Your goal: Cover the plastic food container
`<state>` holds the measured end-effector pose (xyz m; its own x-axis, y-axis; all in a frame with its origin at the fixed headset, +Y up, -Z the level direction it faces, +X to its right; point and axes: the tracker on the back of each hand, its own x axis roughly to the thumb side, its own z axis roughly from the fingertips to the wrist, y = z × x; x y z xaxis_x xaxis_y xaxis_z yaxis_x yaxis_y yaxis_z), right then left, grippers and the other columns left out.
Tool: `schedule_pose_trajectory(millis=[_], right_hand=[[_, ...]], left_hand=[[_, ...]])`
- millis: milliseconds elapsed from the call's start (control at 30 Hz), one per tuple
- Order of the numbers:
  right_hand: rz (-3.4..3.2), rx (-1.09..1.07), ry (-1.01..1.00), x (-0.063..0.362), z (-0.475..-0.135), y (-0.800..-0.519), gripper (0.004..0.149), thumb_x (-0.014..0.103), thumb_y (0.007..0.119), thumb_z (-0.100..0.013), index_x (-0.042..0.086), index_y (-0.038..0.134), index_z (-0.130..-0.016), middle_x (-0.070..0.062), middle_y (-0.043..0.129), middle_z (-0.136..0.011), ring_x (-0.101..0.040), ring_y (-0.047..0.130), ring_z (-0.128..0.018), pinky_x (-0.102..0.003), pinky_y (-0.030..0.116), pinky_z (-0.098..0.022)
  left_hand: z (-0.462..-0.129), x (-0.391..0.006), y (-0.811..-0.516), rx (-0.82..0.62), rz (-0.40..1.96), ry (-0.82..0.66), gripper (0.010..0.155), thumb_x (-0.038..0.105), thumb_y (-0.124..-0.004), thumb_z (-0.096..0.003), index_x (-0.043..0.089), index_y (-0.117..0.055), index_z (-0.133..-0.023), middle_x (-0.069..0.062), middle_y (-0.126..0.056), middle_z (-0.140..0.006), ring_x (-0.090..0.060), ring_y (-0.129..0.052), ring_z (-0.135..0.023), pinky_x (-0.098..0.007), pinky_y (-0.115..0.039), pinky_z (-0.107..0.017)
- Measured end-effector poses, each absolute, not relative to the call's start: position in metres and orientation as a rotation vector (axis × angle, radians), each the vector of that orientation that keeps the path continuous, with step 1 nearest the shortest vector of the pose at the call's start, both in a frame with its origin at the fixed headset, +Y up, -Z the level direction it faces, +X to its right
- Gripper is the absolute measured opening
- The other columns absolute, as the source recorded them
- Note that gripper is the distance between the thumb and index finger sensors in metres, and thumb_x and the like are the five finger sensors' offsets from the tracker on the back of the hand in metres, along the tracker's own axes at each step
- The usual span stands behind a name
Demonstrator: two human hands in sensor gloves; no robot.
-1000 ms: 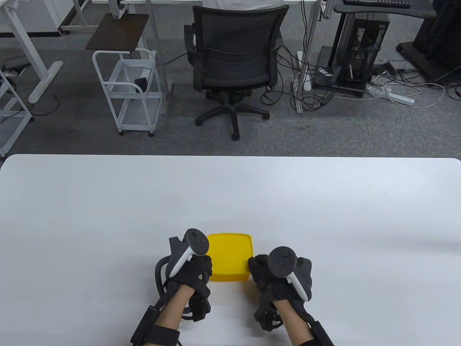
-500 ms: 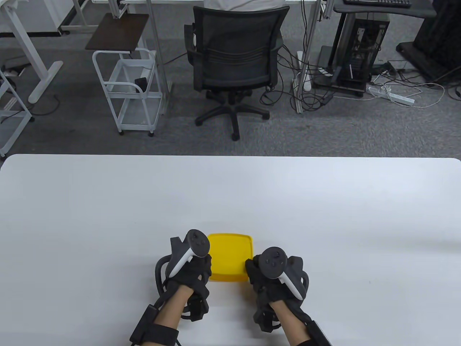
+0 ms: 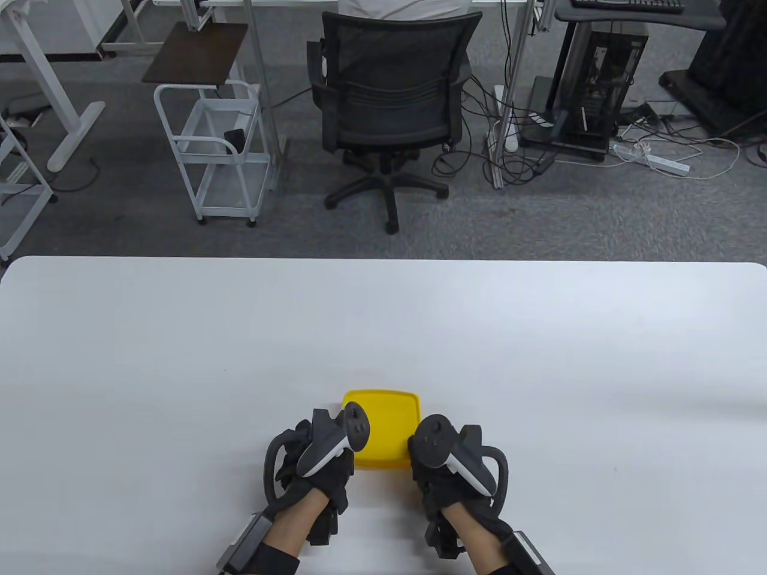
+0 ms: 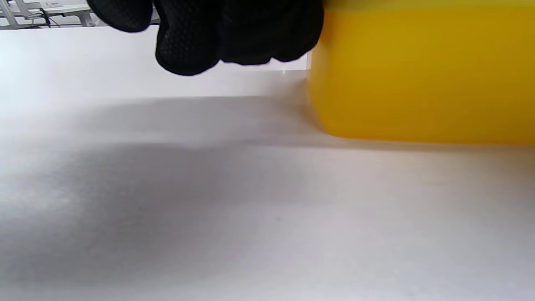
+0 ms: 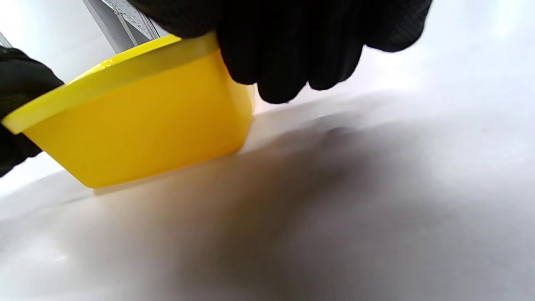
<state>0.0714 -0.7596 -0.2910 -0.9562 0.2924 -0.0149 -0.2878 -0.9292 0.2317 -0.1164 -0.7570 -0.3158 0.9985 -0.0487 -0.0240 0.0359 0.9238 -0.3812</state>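
Note:
A yellow plastic food container [image 3: 383, 428] with its yellow lid [image 5: 104, 79] on top stands on the white table [image 3: 180, 359] near the front edge. My left hand [image 3: 335, 455] is at its near left corner. In the left wrist view its fingers [image 4: 234, 33] curl against the top of the container's wall [image 4: 418, 75]. My right hand [image 3: 431, 464] is at the near right corner. In the right wrist view its fingers [image 5: 288, 50] lie over the lid's rim and down the wall [image 5: 138, 125]. Both thumbs are hidden.
The table's far edge [image 3: 383, 259] runs across the middle of the table view. Beyond it, on the floor, stand an office chair [image 3: 389, 102] and a white cart [image 3: 213, 150].
Both hands have moved inward from the container's sides onto its near corners, and their trackers have tilted toward each other over the lid. The container has not moved.

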Motion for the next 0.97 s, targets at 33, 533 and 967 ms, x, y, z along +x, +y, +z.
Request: schedule_pose_trajectory(millis=[33, 533, 967], right_hand=[[2.847, 0.03, 0.32, 0.07, -0.29, -0.759, 0.043, 0.036, 0.06, -0.069, 0.001, 0.075, -0.09, -0.019, 0.085, -0.088, -0.046, 0.079, -0.083, -0.059, 0.067, -0.069], [3.023, 0.232, -0.171, 0.125, -0.273, -0.742, 0.067, 0.053, 0.058, -0.064, 0.011, 0.048, -0.115, -0.023, 0.05, -0.119, -0.048, 0.039, -0.11, -0.068, 0.042, -0.081], [3.073, 0.202, 0.165, 0.14, -0.285, -0.764, 0.077, 0.06, 0.048, -0.064, 0.014, 0.019, -0.119, -0.026, 0.011, -0.121, -0.048, 0.0, -0.105, -0.073, 0.013, -0.076]], left_hand=[[-0.316, -0.116, -0.757, -0.392, -0.048, 0.034, 0.046, 0.036, -0.041, -0.0618, 0.01, -0.067, -0.089, -0.006, -0.084, -0.07, -0.034, -0.075, -0.086, -0.068, -0.047, -0.078], [-0.28, -0.199, -0.711, -0.169, 0.216, -0.198, 0.076, 0.059, -0.048, -0.0578, 0.023, -0.022, -0.12, -0.015, -0.009, -0.131, -0.048, -0.003, -0.119, -0.072, -0.014, -0.082], [-0.291, -0.208, -0.748, -0.398, 0.011, -0.187, 0.088, 0.069, -0.042, -0.0542, 0.022, 0.001, -0.115, -0.018, 0.021, -0.118, -0.05, 0.023, -0.102, -0.075, 0.0, -0.073]])
